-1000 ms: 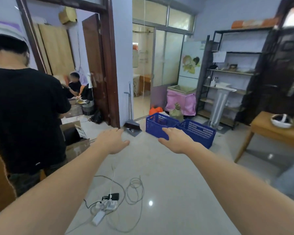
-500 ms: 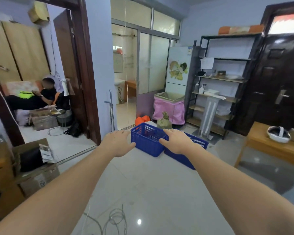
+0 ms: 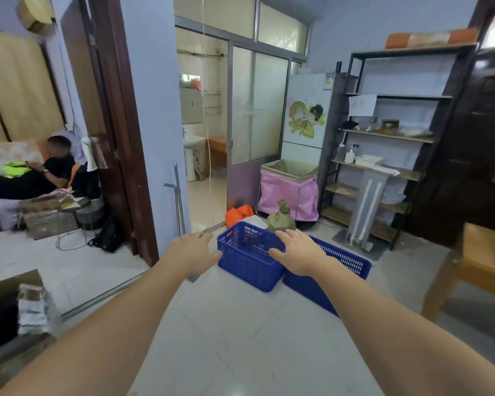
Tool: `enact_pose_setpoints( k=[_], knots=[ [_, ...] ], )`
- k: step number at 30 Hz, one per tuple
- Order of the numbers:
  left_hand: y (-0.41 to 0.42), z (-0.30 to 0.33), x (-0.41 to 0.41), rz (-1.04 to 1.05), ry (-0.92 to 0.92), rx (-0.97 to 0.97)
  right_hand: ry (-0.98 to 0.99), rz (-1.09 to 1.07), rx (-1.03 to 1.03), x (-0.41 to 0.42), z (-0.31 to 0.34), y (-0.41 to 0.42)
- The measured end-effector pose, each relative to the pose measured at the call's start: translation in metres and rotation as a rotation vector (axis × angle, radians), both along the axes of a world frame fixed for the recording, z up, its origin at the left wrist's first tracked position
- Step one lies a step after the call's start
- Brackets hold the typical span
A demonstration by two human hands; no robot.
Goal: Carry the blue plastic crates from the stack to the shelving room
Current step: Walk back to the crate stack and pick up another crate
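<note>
Both hands were empty, fingers spread wide; the left hand hung just left of the near crate, the right hand over its right rim, neither gripping. A one-sided grab would likely tip the crate; a careless lift might drag the second crate touching it on the right. The crates were blue plastic with slotted walls; they sat on the floor near the shelf.
</note>
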State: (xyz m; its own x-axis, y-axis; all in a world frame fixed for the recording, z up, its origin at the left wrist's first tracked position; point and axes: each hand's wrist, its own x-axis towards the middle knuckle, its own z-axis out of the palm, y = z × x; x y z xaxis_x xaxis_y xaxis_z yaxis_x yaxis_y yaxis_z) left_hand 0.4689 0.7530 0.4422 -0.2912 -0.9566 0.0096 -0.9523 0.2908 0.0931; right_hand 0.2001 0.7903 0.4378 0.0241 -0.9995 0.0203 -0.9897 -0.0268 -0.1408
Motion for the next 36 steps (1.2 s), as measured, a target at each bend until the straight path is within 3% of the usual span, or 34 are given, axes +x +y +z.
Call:
enact_pose_setpoints(
  k=[13,20,36],
  knots=[
    [-0.317,-0.022,-0.125,-0.188,-0.020,-0.010,-0.004,-0.198,0.062,-0.143,-0.035,-0.270],
    [-0.464,-0.043,-0.179,-0.144,-0.044,0.027,-0.018,-0.202,0.145,-0.208,-0.065,-0.428],
    [-0.837,-0.124,-0.211,-0.160,-0.116,0.151,-0.071,-0.318,0.316,-0.259,-0.148,-0.757]
  ],
)
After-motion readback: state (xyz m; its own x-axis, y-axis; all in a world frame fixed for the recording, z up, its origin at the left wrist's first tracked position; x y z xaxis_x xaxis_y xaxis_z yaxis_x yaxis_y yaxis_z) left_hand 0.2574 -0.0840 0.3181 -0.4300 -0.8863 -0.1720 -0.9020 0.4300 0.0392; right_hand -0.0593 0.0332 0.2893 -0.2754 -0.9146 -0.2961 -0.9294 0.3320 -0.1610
